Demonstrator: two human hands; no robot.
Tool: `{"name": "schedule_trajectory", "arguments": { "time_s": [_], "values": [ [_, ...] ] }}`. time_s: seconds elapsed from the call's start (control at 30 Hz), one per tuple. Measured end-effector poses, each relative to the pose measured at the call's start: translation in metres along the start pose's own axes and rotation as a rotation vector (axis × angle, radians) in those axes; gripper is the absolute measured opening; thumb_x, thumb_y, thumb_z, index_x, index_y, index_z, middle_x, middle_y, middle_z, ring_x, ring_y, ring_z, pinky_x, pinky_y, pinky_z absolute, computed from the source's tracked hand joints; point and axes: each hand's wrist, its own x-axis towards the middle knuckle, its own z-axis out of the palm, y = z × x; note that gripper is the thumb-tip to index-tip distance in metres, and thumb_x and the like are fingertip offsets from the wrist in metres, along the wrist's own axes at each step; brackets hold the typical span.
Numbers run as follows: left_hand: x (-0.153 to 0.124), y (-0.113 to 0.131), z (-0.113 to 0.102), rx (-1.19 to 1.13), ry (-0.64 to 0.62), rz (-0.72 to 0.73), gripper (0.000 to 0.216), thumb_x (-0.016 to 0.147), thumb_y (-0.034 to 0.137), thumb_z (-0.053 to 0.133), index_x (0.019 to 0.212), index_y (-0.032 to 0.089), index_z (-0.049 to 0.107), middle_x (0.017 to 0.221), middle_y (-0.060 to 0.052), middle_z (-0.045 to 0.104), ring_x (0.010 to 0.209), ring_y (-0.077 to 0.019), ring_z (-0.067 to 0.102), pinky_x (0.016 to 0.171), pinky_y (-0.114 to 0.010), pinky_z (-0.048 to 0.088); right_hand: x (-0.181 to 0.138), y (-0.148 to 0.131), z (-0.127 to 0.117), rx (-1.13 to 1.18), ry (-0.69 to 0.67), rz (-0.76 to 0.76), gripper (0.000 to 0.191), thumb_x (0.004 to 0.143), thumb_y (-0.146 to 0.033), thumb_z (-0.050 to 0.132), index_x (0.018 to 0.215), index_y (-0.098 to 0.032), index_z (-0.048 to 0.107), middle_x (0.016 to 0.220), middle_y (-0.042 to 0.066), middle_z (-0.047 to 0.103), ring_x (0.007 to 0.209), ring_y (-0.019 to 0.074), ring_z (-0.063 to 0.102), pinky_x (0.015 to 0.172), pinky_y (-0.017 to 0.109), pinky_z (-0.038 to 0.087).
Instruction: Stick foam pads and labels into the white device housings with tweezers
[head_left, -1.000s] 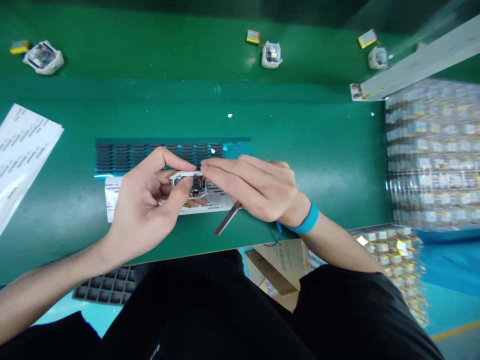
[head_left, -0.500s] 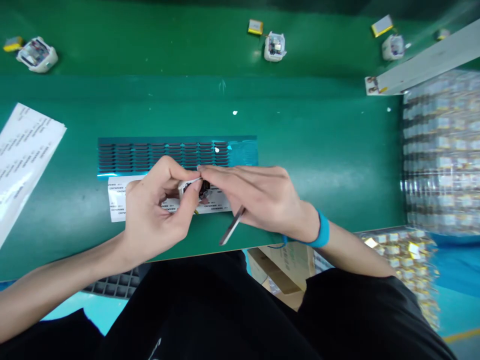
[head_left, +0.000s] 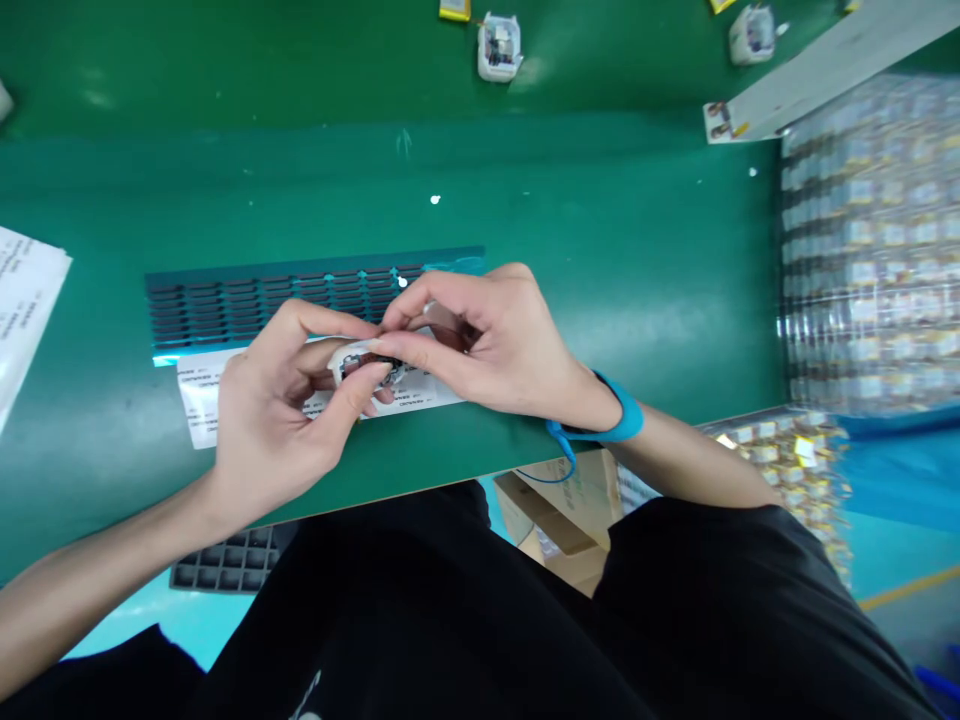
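Note:
My left hand (head_left: 281, 400) is closed around a small white device casing (head_left: 340, 362) with an open side. Dark electronic parts show inside it, and the fingers cover much of the rest. My right hand (head_left: 499, 340), with a blue wrist strap (head_left: 622, 412), pinches the upper rim of the same casing between thumb and index finger. Whether anything else is tucked into its curled fingers is hidden. Beneath the hands lie a sheet of dark adhesive strips (head_left: 225, 305) and a white printed backing sheet (head_left: 196, 400).
Open white device casings (head_left: 499, 48) with yellow batteries (head_left: 454, 9) stand along the far side of the green table (head_left: 637, 260). A grey metal bar (head_left: 810, 85) and stacked clear trays (head_left: 870, 260) are at right. White printed sheets (head_left: 26, 300) lie at left.
My right hand has turned over and now pinches the casing's rim with thumb and index finger. The metal tweezers-like tool that stuck out below it is no longer visible. The whole view has shifted.

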Motion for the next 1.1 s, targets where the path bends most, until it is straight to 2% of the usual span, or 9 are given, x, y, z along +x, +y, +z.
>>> {"name": "schedule_trajectory", "arguments": {
  "time_s": [0.17,0.23,0.3,0.43,0.57,0.7,0.77,0.9,1.1],
  "values": [
    [0.003,-0.002,-0.008,0.311,-0.106,0.233,0.019,0.102,0.021,0.071,0.114,0.033,0.08,0.11,0.004,0.085,0.086,-0.0183,0.08,0.081,-0.03,0.064,0.007,-0.004,-0.028,0.189,-0.069,0.049,0.057,0.117,-0.048,0.037,0.085,-0.023,0.076,0.089,0.001,0.081,0.059,0.0114,0.062,0.059,0.029,0.054],
    [0.006,-0.007,-0.006,0.368,-0.136,0.223,0.02,0.104,0.022,0.065,0.111,0.031,0.081,0.106,0.001,0.084,0.084,-0.0193,0.078,0.075,-0.03,0.063,0.009,-0.005,-0.042,0.106,-0.06,0.058,0.065,0.117,-0.052,0.029,0.078,-0.025,0.073,0.084,0.001,0.078,0.069,0.0136,0.068,0.07,0.03,0.06],
    [0.009,-0.014,-0.001,0.407,-0.135,0.206,0.022,0.103,0.023,0.062,0.109,0.028,0.082,0.102,-0.002,0.084,0.084,-0.0213,0.077,0.069,-0.03,0.061,0.011,-0.001,-0.05,0.005,-0.069,0.028,0.071,0.112,-0.065,0.03,0.071,-0.024,0.071,0.067,0.0,0.07,0.065,0.0127,0.067,0.073,0.028,0.061],
    [0.012,-0.021,0.004,0.417,-0.124,0.217,0.021,0.101,0.023,0.063,0.106,0.026,0.082,0.104,-0.005,0.082,0.105,-0.0269,0.077,0.082,-0.034,0.063,0.015,0.013,-0.051,-0.028,-0.094,0.04,0.078,0.107,-0.074,0.029,0.066,-0.023,0.072,0.06,0.001,0.066,0.055,0.0127,0.063,0.062,0.029,0.058],
    [0.012,-0.022,0.002,0.386,-0.141,0.197,0.019,0.1,0.021,0.065,0.109,0.027,0.082,0.11,-0.006,0.08,0.107,-0.0262,0.076,0.073,-0.03,0.061,0.018,0.023,-0.045,0.054,-0.041,0.112,0.071,0.109,-0.069,0.047,0.062,-0.022,0.072,0.055,0.0,0.064,0.047,0.0109,0.062,0.054,0.026,0.056],
    [0.011,-0.024,0.001,0.405,-0.145,0.208,0.021,0.103,0.022,0.061,0.111,0.03,0.079,0.115,-0.006,0.079,0.116,-0.0277,0.074,0.088,-0.035,0.063,0.02,0.026,-0.047,0.157,-0.11,0.118,0.043,0.102,-0.048,0.074,0.069,-0.02,0.078,0.063,-0.001,0.075,0.054,0.0113,0.072,0.051,0.022,0.057],
    [0.011,-0.025,0.001,0.421,-0.164,0.208,0.022,0.104,0.022,0.059,0.112,0.03,0.078,0.117,-0.006,0.078,0.117,-0.0276,0.073,0.087,-0.036,0.063,0.021,0.028,-0.05,0.179,-0.124,0.146,0.038,0.101,-0.044,0.076,0.071,-0.02,0.08,0.064,0.001,0.076,0.055,0.0132,0.073,0.05,0.023,0.059],
    [0.011,-0.025,0.001,0.437,-0.169,0.214,0.021,0.105,0.023,0.059,0.113,0.029,0.078,0.118,-0.006,0.078,0.116,-0.0269,0.074,0.075,-0.032,0.061,0.023,0.034,-0.054,0.17,-0.137,0.223,0.042,0.099,-0.053,0.076,0.073,-0.02,0.081,0.066,0.003,0.078,0.056,0.0161,0.074,0.054,0.029,0.065],
    [0.011,-0.024,0.002,0.468,-0.188,0.237,0.02,0.106,0.022,0.058,0.113,0.027,0.077,0.118,-0.007,0.078,0.118,-0.0269,0.074,0.083,-0.034,0.061,0.025,0.044,-0.054,0.306,-0.169,0.239,0.047,0.094,-0.061,0.08,0.075,-0.017,0.079,0.066,0.002,0.078,0.056,0.0153,0.076,0.054,0.021,0.067]
  ]
}}
